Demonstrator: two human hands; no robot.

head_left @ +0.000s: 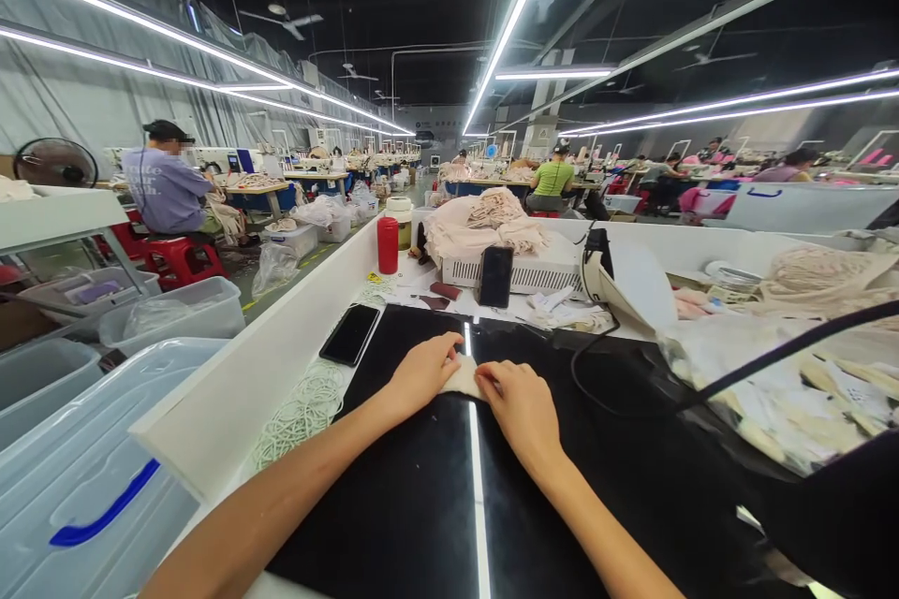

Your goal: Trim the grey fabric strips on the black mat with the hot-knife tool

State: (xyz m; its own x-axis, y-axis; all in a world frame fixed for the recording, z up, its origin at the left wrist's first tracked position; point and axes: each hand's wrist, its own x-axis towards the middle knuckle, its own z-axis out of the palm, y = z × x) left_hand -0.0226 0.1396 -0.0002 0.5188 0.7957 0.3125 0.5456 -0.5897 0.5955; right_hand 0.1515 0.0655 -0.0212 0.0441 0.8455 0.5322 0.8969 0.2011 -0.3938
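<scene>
Between my two hands, a small cream-coloured piece of fabric lies on the glossy black tabletop. My left hand grips its left end, thumb and fingers bent around the edge. At the right end, my right hand pinches the fabric with fingertips pressed together. Parts of both ends are hidden beneath the fingers. A dark phone lies flat beyond my left hand. Another phone stands upright past the fabric, leaning on a white vented box.
Pale green cord lies tangled on the left. A red bottle stands at the back left. Beige garments top the vented box. On the right are a black cable and bagged fabric pieces. A white partition edges the table.
</scene>
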